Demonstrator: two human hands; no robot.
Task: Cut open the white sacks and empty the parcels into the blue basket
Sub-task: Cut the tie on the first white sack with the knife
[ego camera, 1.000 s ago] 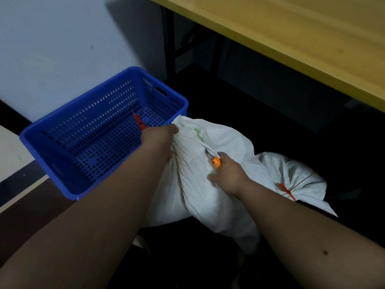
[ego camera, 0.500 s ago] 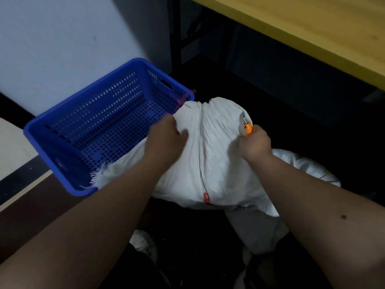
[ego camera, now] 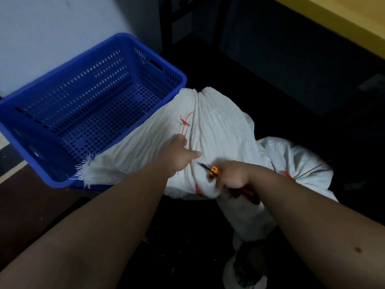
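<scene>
A full white woven sack (ego camera: 216, 130) lies tilted against the near right corner of the blue perforated basket (ego camera: 62, 113), its frayed end at the basket's front rim. An orange zip tie (ego camera: 184, 123) lies on the sack's top. My left hand (ego camera: 182, 155) rests on the sack with fingers extended. My right hand (ego camera: 233, 176) grips an orange-handled cutter (ego camera: 212, 170), blade pointing left at the sack beside my left hand. No parcels show inside the basket.
A second tied white sack (ego camera: 300, 163) lies on the dark floor to the right. A yellow wooden table (ego camera: 341, 21) overhangs at top right, with its black legs behind the basket. A pale wall stands behind the basket.
The sack has been turned so the tied part with the orange zip tie faces up. My right hand has come down from the sack's top to its near side, the cutter's blade now pointing left.
</scene>
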